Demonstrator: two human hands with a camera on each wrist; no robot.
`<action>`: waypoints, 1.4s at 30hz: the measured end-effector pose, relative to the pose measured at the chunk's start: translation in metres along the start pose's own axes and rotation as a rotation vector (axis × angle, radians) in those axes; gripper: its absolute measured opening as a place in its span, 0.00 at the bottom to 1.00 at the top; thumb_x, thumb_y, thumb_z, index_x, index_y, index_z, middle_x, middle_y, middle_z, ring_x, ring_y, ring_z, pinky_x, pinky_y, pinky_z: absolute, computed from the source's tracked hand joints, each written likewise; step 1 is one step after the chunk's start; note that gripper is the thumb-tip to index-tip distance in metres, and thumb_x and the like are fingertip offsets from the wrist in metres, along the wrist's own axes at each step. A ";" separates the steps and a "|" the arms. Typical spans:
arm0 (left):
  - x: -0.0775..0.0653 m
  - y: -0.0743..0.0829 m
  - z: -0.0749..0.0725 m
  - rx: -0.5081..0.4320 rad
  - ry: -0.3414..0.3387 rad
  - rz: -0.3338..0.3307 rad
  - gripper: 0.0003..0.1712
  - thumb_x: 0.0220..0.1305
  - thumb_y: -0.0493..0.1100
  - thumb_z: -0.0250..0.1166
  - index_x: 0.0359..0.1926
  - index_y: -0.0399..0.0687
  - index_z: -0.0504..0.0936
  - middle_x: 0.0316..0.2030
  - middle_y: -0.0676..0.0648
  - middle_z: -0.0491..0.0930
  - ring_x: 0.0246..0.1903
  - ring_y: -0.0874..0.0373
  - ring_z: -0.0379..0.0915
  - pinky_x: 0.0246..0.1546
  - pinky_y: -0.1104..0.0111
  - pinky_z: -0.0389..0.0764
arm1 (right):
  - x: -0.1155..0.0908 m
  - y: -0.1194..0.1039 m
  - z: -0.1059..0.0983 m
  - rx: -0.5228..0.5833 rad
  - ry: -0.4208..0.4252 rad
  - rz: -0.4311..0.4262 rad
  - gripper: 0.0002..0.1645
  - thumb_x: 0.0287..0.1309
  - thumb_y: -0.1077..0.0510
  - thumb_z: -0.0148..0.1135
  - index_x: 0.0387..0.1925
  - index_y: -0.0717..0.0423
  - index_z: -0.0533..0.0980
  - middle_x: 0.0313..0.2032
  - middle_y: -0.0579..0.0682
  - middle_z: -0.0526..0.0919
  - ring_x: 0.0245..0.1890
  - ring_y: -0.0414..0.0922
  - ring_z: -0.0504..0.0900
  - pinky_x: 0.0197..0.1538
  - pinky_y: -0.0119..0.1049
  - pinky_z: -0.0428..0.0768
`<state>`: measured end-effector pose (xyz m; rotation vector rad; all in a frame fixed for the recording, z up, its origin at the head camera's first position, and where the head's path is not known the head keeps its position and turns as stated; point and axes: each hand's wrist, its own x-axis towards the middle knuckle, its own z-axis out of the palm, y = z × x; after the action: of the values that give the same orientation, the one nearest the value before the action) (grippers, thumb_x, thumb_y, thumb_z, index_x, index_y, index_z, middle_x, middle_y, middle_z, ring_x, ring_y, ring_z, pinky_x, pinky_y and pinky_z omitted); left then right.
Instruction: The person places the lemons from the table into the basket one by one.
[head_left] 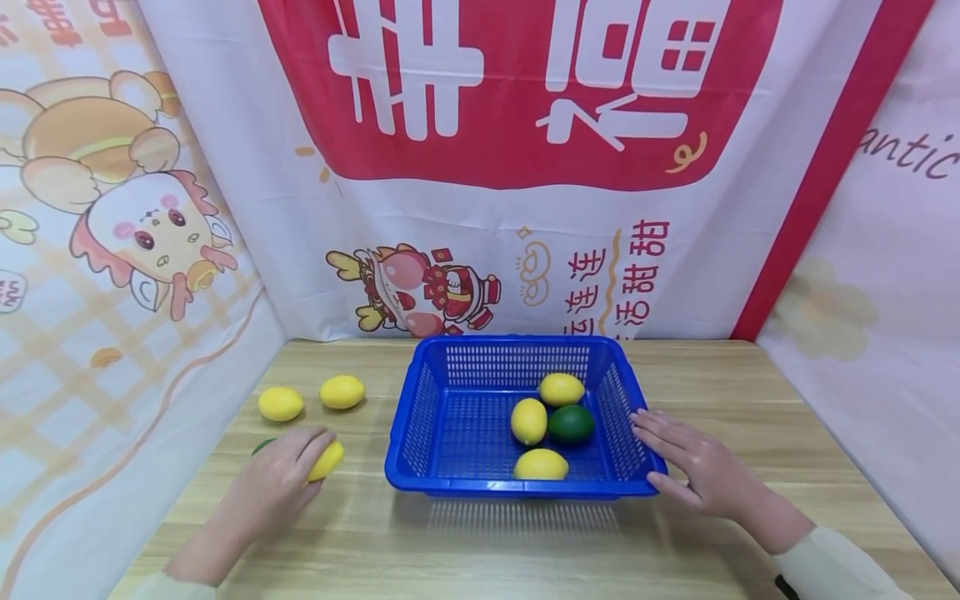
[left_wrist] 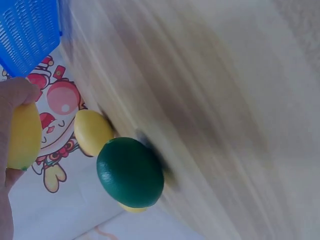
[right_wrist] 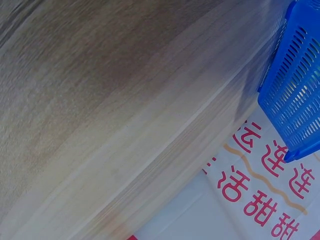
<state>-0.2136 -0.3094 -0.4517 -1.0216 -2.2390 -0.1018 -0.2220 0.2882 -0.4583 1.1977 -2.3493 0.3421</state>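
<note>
My left hand (head_left: pixel 281 475) grips a yellow lemon (head_left: pixel 328 461) left of the blue basket (head_left: pixel 487 485); in the left wrist view the lemon (left_wrist: pixel 24 137) shows between thumb and fingers. A green lemon (left_wrist: pixel 130 172) lies on the table beside that hand, mostly hidden behind it in the head view. Two more yellow lemons (head_left: pixel 281 404) sit farther back on the left. Inside the basket, toward its right side, are three yellow lemons (head_left: pixel 529 421) and one green lemon (head_left: pixel 572 425). My right hand (head_left: pixel 705 467) touches the basket's right rim near the front corner, fingers extended.
The basket stands on a wood-grain table (head_left: pixel 750 400). Behind it hangs a printed cloth (head_left: pixel 495 208) with red and white lettering, and another patterned cloth (head_left: pixel 97 275) closes off the left side. A pale cloth (head_left: pixel 862 333) hangs at the right.
</note>
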 end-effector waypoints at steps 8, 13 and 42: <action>0.015 -0.007 -0.002 0.016 0.026 0.072 0.26 0.52 0.38 0.50 0.51 0.28 0.77 0.45 0.31 0.77 0.43 0.37 0.76 0.45 0.49 0.79 | 0.000 0.000 0.002 -0.021 0.016 -0.011 0.33 0.65 0.42 0.58 0.61 0.62 0.74 0.62 0.57 0.74 0.63 0.52 0.71 0.69 0.26 0.51; 0.024 -0.010 -0.002 0.056 0.010 0.085 0.25 0.59 0.39 0.44 0.50 0.29 0.78 0.46 0.31 0.77 0.44 0.37 0.76 0.46 0.49 0.79 | 0.000 0.000 0.002 -0.020 0.018 -0.014 0.33 0.66 0.42 0.56 0.60 0.62 0.74 0.62 0.57 0.74 0.63 0.52 0.71 0.70 0.26 0.51; 0.083 -0.014 -0.014 0.121 -0.044 0.125 0.32 0.45 0.33 0.73 0.55 0.34 0.76 0.50 0.31 0.78 0.48 0.37 0.77 0.47 0.49 0.80 | 0.000 0.001 0.000 -0.006 -0.004 -0.009 0.34 0.64 0.42 0.58 0.61 0.63 0.74 0.63 0.57 0.73 0.63 0.54 0.71 0.70 0.28 0.51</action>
<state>-0.2556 -0.2702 -0.3884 -1.1040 -2.1852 0.1104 -0.2227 0.2885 -0.4588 1.2067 -2.3460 0.3300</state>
